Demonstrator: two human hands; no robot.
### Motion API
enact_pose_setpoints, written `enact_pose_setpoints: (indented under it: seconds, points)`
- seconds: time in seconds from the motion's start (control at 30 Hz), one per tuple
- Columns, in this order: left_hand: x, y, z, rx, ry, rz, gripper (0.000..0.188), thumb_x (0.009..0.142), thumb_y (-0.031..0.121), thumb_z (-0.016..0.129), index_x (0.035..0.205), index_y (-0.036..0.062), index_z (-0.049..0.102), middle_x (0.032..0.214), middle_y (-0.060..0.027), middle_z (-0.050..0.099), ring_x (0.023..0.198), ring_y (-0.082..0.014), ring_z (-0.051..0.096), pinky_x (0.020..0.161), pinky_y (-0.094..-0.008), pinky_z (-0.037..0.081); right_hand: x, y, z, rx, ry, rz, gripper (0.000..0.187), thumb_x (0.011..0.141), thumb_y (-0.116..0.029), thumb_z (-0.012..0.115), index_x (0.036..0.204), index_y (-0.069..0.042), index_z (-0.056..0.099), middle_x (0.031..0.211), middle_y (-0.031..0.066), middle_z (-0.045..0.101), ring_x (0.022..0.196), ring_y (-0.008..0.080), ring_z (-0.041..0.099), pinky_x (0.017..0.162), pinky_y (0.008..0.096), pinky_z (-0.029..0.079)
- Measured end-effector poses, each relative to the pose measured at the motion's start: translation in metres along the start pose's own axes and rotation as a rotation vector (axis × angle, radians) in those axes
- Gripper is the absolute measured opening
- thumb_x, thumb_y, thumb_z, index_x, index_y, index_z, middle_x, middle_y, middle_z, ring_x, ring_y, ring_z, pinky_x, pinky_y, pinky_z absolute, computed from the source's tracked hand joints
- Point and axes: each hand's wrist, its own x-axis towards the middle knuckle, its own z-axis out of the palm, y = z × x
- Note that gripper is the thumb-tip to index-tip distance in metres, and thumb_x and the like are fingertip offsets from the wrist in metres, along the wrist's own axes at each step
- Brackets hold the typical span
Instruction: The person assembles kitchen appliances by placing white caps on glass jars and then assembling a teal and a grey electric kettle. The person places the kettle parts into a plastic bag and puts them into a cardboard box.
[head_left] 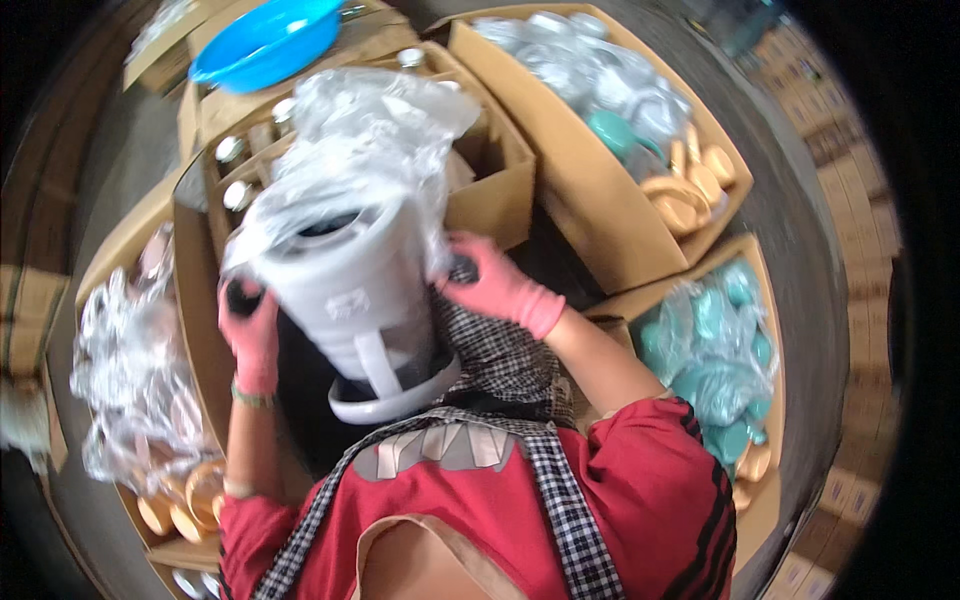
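In front of my chest is a large light-grey jug-like plastic body (345,275), with a bar-shaped handle (376,365) and a wide rim (395,402) at its near end. A crumpled clear plastic bag (370,125) lies over its far end and hangs down the sides. My left hand (250,325), in a pink glove with dark fingertips, is closed on the bag's edge at the left of the body. On the right side, my right hand (495,285), gloved alike, grips the bag close to the body. Motion blurs the bag's edges.
Behind the body stands a divided cardboard box (490,210) with silver-capped items. An open carton (590,195) at far right holds bagged clear, green and orange parts. Bagged green parts (715,330) sit nearer right, bagged pinkish parts (140,350) left. A blue basin (270,45) is at far left.
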Motion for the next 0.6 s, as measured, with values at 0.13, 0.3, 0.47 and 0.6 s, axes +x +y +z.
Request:
enact_pose_setpoints:
  seconds: [0.13, 0.3, 0.47, 0.6]
  points:
    - [-0.015, 0.014, 0.014, -0.23, 0.211, 0.038, 0.057, 0.065, -0.007, 0.062, 0.116, 0.0007, 0.038, 0.104, -0.0042, 0.043, 0.097, -0.0141, 0.042, 0.089, -0.0285, 0.032, -0.028, -0.012, 0.006, -0.298, -0.069, -0.252, 0.026, 0.063, -0.02, 0.062, 0.082, -0.002, 0.059, 0.096, 0.0157, 0.053, 0.095, 0.0324, 0.047, 0.086, 0.038, 0.038]
    - [-0.004, 0.002, -0.002, 0.071, -0.267, -0.182, 0.028, 0.072, 0.0, 0.057, 0.1, -0.0025, 0.054, 0.096, -0.0067, 0.056, 0.085, -0.0191, 0.053, 0.078, -0.0294, 0.041, -0.046, -0.012, 0.01, -0.503, -0.245, -0.206, 0.023, 0.065, -0.018, 0.059, 0.082, -0.002, 0.059, 0.09, 0.0148, 0.054, 0.093, 0.0315, 0.048, 0.084, 0.038, 0.039]
    - [-0.059, 0.052, -0.006, 0.584, -0.878, 0.49, 0.03, 0.06, 0.001, 0.053, 0.088, 0.0031, 0.059, 0.095, -0.0159, 0.056, 0.092, -0.0355, 0.05, 0.086, -0.0439, 0.036, -0.073, 0.007, 0.017, -0.681, -0.313, -0.28, 0.024, 0.064, -0.021, 0.058, 0.078, 0.0, 0.058, 0.084, 0.0145, 0.056, 0.09, 0.0313, 0.052, 0.085, 0.0384, 0.038]
    - [-0.095, 0.041, -0.047, 0.501, -0.869, 0.457, 0.036, 0.054, -0.003, 0.052, 0.09, 0.0016, 0.056, 0.106, -0.0219, 0.051, 0.107, -0.0391, 0.042, 0.094, -0.0483, 0.028, -0.039, -0.071, -0.021, -0.248, -0.46, 0.064, 0.024, 0.069, -0.022, 0.056, 0.081, -0.001, 0.058, 0.083, 0.0169, 0.059, 0.08, 0.0306, 0.057, 0.07, 0.0388, 0.044]
